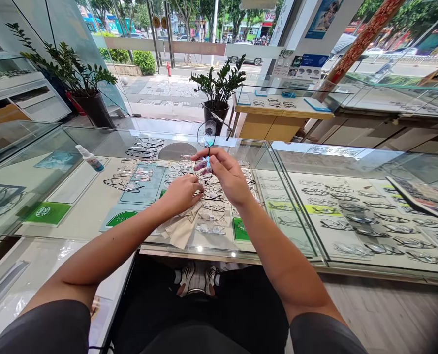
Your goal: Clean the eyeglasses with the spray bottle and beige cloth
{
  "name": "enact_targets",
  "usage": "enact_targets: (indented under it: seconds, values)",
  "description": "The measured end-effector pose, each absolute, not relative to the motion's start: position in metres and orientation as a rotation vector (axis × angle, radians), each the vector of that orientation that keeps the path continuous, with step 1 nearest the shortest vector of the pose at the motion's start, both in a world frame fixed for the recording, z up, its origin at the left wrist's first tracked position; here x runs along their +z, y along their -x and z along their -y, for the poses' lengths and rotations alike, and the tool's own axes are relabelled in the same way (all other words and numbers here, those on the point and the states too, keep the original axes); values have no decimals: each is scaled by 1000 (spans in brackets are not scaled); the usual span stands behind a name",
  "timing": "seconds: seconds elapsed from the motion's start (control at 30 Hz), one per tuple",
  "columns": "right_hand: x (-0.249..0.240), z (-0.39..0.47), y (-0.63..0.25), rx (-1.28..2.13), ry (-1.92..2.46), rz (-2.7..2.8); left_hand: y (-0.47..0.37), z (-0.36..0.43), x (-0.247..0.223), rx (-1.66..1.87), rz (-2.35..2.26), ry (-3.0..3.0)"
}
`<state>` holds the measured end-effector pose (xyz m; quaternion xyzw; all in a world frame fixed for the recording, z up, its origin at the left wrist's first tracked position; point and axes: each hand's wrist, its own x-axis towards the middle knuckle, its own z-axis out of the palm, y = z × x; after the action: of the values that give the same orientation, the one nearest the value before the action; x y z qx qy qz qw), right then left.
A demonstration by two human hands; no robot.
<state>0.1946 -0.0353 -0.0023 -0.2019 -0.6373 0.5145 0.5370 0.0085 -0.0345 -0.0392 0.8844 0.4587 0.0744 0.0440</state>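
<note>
My right hand point(229, 177) holds a pair of thin dark-rimmed eyeglasses point(206, 135) up above the glass counter, pinched between thumb and fingers near the bridge. The glasses are turned on end, one lens above the other, and the lenses show bluish and purple reflections. Just left of and below them is my left hand point(184, 194), its fingers curled over the bunched upper end of a beige cleaning cloth point(182, 228). The cloth's lower part spreads toward the counter's near edge. My left fingertips are partly hidden.
Under the glass counter point(160, 250) lie rows of spectacle frames point(366, 206). On the left stands a white spray bottle point(89, 158), near a green card point(47, 213). A magazine point(425, 196) lies at the right. Potted plants point(217, 93) stand beyond the counter.
</note>
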Motion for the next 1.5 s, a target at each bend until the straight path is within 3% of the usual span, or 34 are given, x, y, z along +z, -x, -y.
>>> enact_targets:
  seconds: [0.33,0.7,1.5]
  values:
    - [-3,34,-195,1200,503,1539,2,36,-24,30,-1419,-2631]
    - [-3,34,-196,1219,543,1535,18,29,-23,180,-1440,-2628]
    - [-3,34,-197,1192,574,1551,23,19,-27,95,-1241,-2595]
